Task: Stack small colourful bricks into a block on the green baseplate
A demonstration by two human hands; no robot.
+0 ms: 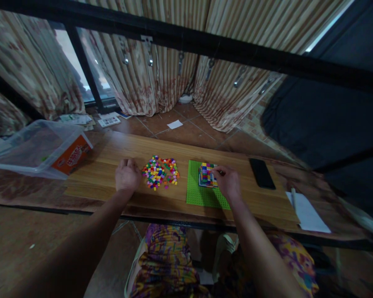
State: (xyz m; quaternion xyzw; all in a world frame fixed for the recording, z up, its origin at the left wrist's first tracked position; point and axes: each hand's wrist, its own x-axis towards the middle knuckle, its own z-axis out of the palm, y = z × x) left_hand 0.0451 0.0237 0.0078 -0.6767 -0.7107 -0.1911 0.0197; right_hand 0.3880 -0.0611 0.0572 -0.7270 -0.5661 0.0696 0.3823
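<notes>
A green baseplate [196,191] lies on the wooden table [102,165]. On its far right part stands a small multicoloured block of stacked bricks [206,174]. My right hand [228,182] rests on the plate, its fingers pinched together against the right side of that block; I cannot make out anything between them. A pile of small loose coloured bricks [161,171] lies left of the plate. My left hand [127,174] lies curled on the table just left of the pile, touching its edge.
A clear plastic bin [34,147] with an orange label sits at the table's left end. A black phone [262,173] lies right of the baseplate. Farther right are white paper [309,215] and a pen [293,197]. Curtains hang behind.
</notes>
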